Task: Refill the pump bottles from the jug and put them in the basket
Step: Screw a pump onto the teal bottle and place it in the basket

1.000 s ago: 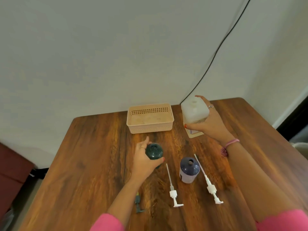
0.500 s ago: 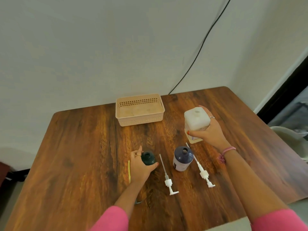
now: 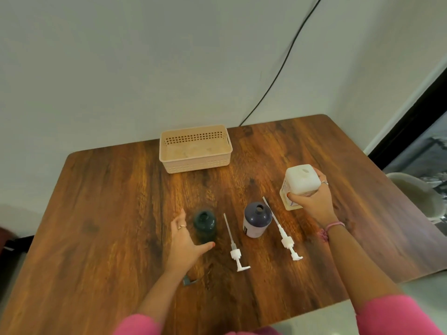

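A dark green bottle (image 3: 205,226) stands uncapped on the wooden table (image 3: 108,213). My left hand (image 3: 185,240) is open just left of it, fingers spread, thumb in front of its base. A purple bottle (image 3: 257,222) stands uncapped to the right. Two white pump heads lie flat: one (image 3: 233,247) between the bottles, one (image 3: 283,234) right of the purple bottle. My right hand (image 3: 312,201) grips the white jug (image 3: 298,183), which rests upright on the table. The beige basket (image 3: 195,148) sits at the back, with nothing in it.
A small dark pump part (image 3: 189,281) lies beside my left forearm. A black cable (image 3: 278,73) runs down the wall to the table's back edge. The table's right edge is close to the jug, with a white seat (image 3: 411,192) beyond it.
My left hand has let go of the green bottle and opened beside it. My right hand has brought the jug nearer and to the right, down onto the table.
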The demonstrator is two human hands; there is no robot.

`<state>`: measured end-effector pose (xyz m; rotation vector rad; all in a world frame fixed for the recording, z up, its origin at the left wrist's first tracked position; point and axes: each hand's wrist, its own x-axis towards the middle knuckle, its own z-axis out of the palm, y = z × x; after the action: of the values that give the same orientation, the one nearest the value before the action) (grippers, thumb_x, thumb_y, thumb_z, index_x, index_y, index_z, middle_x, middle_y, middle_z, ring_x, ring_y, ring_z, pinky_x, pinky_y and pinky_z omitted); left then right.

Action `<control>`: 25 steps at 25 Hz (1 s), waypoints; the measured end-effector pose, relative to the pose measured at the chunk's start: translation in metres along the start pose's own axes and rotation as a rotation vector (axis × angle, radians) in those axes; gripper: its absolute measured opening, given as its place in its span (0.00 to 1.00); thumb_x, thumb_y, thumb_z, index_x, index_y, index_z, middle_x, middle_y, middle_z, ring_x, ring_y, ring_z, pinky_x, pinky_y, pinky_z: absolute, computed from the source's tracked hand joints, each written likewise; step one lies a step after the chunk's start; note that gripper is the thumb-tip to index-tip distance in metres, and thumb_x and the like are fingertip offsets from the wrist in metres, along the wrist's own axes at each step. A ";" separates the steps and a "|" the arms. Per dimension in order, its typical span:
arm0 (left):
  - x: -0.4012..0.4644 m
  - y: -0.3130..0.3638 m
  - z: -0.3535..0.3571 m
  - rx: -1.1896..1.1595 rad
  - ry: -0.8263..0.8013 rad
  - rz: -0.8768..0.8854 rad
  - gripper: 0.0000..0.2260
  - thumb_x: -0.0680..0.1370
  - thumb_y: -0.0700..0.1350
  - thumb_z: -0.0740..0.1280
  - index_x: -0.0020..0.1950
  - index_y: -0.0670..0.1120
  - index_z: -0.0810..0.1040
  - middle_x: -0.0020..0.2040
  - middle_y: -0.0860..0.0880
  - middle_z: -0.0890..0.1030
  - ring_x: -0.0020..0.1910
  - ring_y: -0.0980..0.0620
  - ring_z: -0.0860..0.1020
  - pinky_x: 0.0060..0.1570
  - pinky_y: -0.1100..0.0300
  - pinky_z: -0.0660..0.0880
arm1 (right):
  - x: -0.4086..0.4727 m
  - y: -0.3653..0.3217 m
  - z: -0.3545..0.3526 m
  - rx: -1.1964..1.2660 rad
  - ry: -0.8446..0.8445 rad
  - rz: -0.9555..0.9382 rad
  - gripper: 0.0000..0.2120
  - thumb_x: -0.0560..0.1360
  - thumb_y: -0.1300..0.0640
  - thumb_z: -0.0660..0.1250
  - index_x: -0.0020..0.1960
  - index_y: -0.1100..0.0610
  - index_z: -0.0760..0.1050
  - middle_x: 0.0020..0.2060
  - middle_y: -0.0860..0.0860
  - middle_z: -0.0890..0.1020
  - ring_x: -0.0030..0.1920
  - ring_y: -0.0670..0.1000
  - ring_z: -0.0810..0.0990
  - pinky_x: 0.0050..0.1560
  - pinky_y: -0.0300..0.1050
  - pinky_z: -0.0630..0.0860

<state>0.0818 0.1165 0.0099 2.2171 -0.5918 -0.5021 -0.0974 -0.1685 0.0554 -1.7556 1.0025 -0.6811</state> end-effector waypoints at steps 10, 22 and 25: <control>-0.027 -0.031 0.000 0.099 0.004 -0.267 0.50 0.68 0.54 0.77 0.78 0.40 0.49 0.72 0.40 0.60 0.72 0.39 0.58 0.70 0.45 0.60 | -0.012 0.049 -0.014 -0.025 -0.023 0.155 0.39 0.67 0.65 0.76 0.71 0.54 0.58 0.64 0.53 0.70 0.66 0.55 0.69 0.63 0.54 0.71; -0.028 -0.037 -0.001 -0.040 -0.004 -0.504 0.22 0.73 0.46 0.73 0.63 0.39 0.74 0.56 0.44 0.79 0.56 0.46 0.77 0.55 0.53 0.74 | -0.029 0.009 -0.038 -0.127 0.142 0.080 0.43 0.67 0.56 0.77 0.74 0.47 0.56 0.74 0.53 0.61 0.73 0.57 0.61 0.70 0.59 0.64; -0.024 -0.030 -0.023 -0.365 0.067 -0.567 0.18 0.70 0.45 0.75 0.57 0.39 0.79 0.50 0.42 0.82 0.47 0.48 0.79 0.47 0.56 0.74 | -0.047 -0.037 -0.009 -0.233 0.154 -0.279 0.22 0.71 0.55 0.72 0.63 0.49 0.72 0.62 0.51 0.74 0.62 0.49 0.71 0.61 0.56 0.74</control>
<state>0.0813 0.1609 0.0051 2.0147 0.1737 -0.7493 -0.1167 -0.1252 0.0927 -2.0978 0.9798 -0.9165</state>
